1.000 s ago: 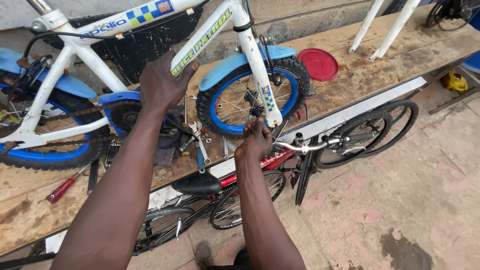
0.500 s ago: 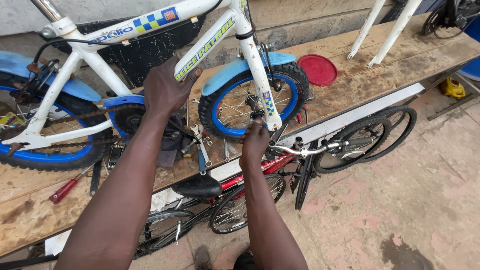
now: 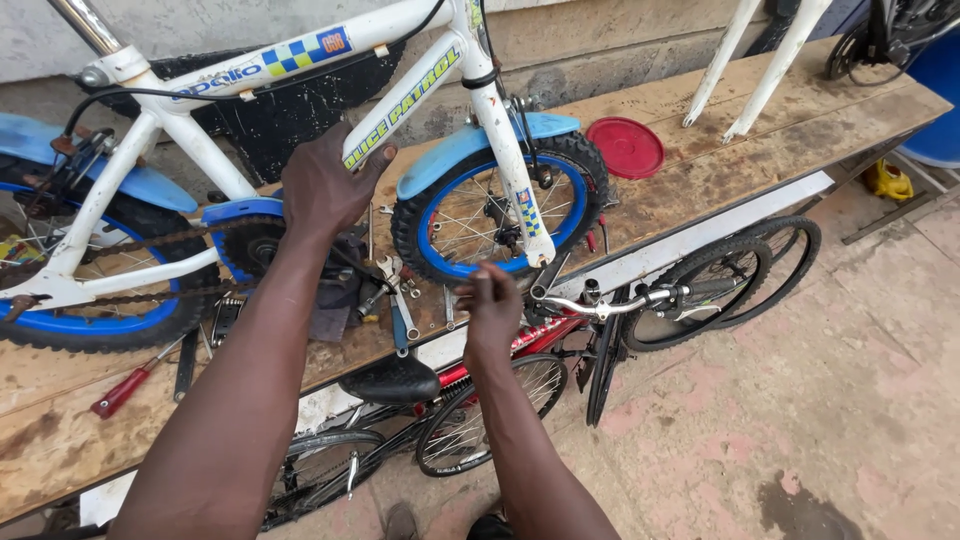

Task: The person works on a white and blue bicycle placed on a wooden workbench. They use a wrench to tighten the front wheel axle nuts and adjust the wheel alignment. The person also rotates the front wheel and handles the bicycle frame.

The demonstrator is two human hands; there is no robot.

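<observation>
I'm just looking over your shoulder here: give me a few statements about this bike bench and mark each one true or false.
1. The left hand grips the white bicycle frame. True.
2. The small bicycle's front tyre has a red rim. False: the rim is blue.
3. A red round lid lies on the wooden bench. True.
4. The right hand holds the red-handled screwdriver. False: the screwdriver lies alone on the bench, far to the left.
5. A black saddle shows below the bench edge. True.

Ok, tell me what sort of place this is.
Probably an outdoor bicycle repair spot: a small white and blue bicycle stands on a wooden workbench strewn with tools, and another bicycle leans below.
</observation>
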